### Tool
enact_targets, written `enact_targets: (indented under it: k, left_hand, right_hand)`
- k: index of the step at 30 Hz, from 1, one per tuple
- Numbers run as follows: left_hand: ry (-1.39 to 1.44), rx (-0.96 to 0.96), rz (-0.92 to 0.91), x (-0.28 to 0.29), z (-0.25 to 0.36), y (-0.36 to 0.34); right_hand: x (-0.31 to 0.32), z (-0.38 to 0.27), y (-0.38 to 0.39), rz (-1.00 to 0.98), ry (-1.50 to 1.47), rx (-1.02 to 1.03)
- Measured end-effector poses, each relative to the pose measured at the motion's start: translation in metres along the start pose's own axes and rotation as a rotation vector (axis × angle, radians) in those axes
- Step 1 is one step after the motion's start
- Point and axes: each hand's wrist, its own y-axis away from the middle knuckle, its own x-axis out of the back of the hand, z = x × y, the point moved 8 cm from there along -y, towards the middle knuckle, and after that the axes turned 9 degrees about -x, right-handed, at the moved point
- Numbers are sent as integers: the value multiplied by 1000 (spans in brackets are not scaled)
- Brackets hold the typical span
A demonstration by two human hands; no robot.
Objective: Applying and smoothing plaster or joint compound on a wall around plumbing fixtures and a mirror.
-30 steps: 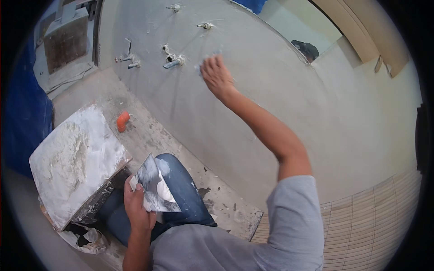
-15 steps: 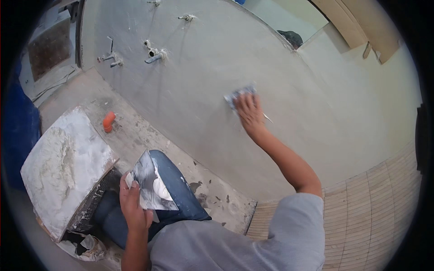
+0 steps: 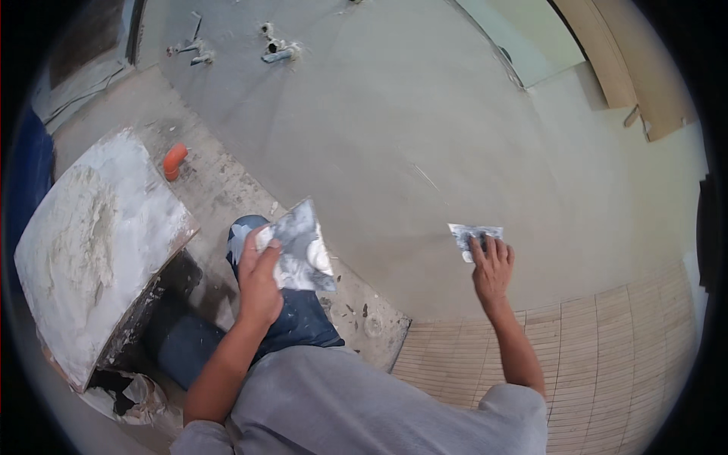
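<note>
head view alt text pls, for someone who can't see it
Seen from above, a person's right hand presses a small plaster-smeared metal scraper flat against a smooth grey plastered wall, while the left hand holds a second plaster-coated flat blade over a blue-trousered knee. To the left sits a plaster-caked white mixing board, with an orange pipe stub beyond it.

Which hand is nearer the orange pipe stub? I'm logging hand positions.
Left. The left hand holds a scraper below-right of the orange pipe stub; the right hand is far across the plastered wall.
</note>
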Motion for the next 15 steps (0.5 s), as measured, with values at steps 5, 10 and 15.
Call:
enact_targets:
  k: [5,10,15]
  left_hand:
    - [-100,4,11,-7,-40,-1]
    - [112,-35,106,-20,-13,2]
    - [223,-144,219,2,37,7]
  right_hand:
    - [50,-127,-39,58,-1190,-41]
    - [95,-215,-64,-110,-1393,337]
    - [72,-222,-112,-136,-925,479]
